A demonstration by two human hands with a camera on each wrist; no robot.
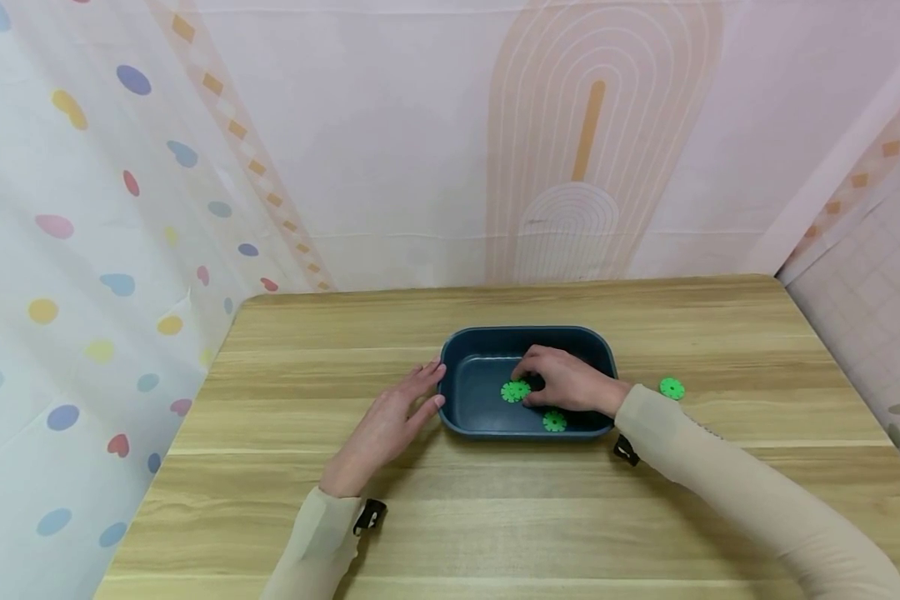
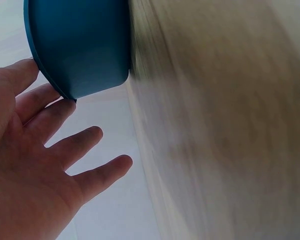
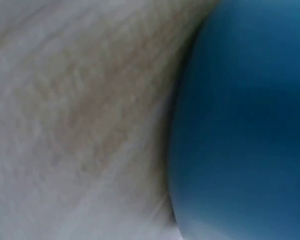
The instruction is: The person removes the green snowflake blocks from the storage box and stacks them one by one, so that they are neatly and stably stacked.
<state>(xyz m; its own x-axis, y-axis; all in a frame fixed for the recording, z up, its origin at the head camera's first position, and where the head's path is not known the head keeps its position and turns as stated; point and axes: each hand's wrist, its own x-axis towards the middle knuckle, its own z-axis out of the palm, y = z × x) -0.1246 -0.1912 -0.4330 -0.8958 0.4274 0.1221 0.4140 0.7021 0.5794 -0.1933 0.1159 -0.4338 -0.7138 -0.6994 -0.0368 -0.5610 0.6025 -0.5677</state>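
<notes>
Head view is showing a dark blue tub (image 1: 476, 408) sitting on a wooden table (image 1: 495, 517). Two green notched discs (image 1: 515, 392) are lying overlapped in it, and another green disc (image 1: 554, 422) is lying near its front wall. A lone green disc (image 1: 672, 388) is resting outside, to the right. The right hand (image 1: 568, 382) is bending its fingers by the pair; I can't tell if it's pinching. The left hand (image 1: 381, 423) is spreading wide, touching the tub's left rim.
</notes>
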